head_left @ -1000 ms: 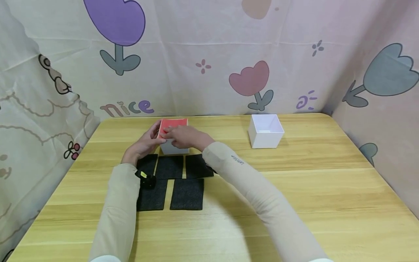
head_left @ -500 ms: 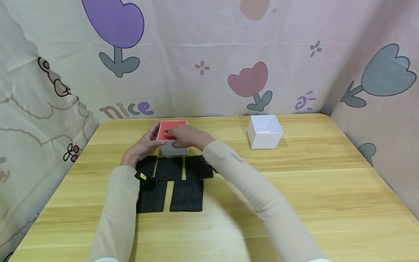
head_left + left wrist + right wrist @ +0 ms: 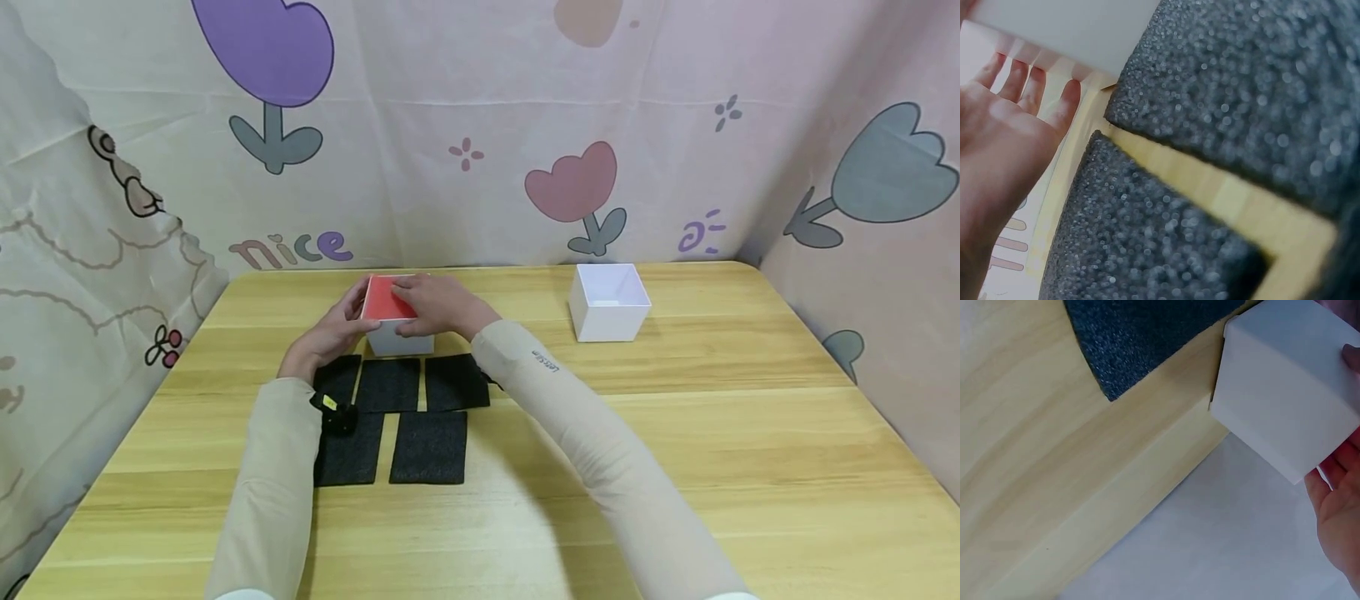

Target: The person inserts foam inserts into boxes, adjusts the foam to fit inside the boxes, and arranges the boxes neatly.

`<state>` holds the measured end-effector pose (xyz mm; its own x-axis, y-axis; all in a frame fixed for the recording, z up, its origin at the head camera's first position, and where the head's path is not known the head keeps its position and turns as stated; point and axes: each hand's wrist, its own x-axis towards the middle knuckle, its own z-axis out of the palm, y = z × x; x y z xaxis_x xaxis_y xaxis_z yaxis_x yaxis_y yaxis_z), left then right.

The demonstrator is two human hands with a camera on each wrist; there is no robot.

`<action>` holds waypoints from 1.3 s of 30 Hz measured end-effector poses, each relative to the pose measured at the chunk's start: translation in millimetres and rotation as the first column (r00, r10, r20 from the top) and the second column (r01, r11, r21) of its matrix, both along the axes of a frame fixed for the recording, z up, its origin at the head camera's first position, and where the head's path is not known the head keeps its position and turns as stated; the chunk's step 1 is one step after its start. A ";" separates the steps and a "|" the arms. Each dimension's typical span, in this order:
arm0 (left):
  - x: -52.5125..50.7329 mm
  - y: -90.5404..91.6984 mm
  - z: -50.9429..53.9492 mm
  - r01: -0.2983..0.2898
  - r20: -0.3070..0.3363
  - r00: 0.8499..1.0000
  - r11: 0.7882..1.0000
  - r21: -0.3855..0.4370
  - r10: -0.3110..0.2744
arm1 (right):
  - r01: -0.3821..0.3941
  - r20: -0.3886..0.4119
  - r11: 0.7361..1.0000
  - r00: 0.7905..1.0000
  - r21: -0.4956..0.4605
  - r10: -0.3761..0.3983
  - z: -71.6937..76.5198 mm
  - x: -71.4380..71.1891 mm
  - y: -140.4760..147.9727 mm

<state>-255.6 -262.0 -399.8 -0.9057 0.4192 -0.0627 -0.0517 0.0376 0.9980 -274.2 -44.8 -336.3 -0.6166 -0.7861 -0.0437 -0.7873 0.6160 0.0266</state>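
Note:
A white box (image 3: pixel 401 341) with a flat red piece (image 3: pixel 381 302) at its top stands near the table's back edge. The left hand (image 3: pixel 327 337) grips its left side, thumb at the front corner; in the left wrist view its fingertips touch the box wall (image 3: pixel 1079 31). Across the right part of the top lies the right hand (image 3: pixel 446 307), fingers extended over the red piece and thumb at the front wall. The right wrist view has this hand (image 3: pixel 1342 512) at the box's edge (image 3: pixel 1279 394); its fingertips are partly hidden.
Several black square pads (image 3: pixel 427 448) lie flat in two rows in front of the box. A second white box (image 3: pixel 608 322), open at the top, stands at the back right. Printed cloth (image 3: pixel 465 200) hangs behind the wooden table (image 3: pixel 712 467).
The right hand has shifted slightly to the right over the red piece, its fingers more spread out, uncovering more of the red. The left hand and the box stay in place.

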 end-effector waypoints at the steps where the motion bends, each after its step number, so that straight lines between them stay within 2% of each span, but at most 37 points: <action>1: -0.4 0.1 0.4 0.001 -0.001 1.000 1.000 0.002 -0.001 | 0.002 -0.004 1.000 1.000 0.006 -0.002 1.2 -0.2 -0.3; 10: -1.3 -1.7 1.3 0.004 -0.032 0.999 1.000 -0.025 -0.005 | 0.016 0.013 0.999 1.000 0.031 -0.016 5.9 -1.9 -5.0; 17: -0.5 -3.5 -2.6 0.006 -0.018 1.000 1.000 0.012 -0.006 | 0.035 0.058 0.999 0.998 0.036 -0.037 3.4 0.9 -9.6; 24: 1.8 -2.8 -6.4 0.006 -0.019 1.000 1.000 0.018 -0.006 | 0.006 0.000 0.997 1.000 0.073 -0.006 -5.4 6.3 -1.1; 29: 0.9 -1.5 -7.5 -0.008 -0.012 1.000 1.000 0.028 0.008 | -0.011 0.014 1.000 1.000 -0.006 0.011 -3.5 7.8 25.9; 34: 0.7 -0.6 -4.8 -0.014 -0.001 1.000 0.999 0.032 0.014 | -0.030 0.086 0.991 0.995 -0.132 0.042 12.9 11.0 69.8; 37: 1.1 -0.2 -2.1 -0.004 0.002 1.000 0.999 0.034 0.004 | -0.002 0.118 0.976 0.993 -0.218 0.028 24.5 13.9 101.1; 39: 1.5 0.1 -0.7 0.002 0.006 1.000 0.999 0.032 -0.002 | 0.057 0.154 0.961 0.988 -0.272 -0.015 31.8 15.4 123.3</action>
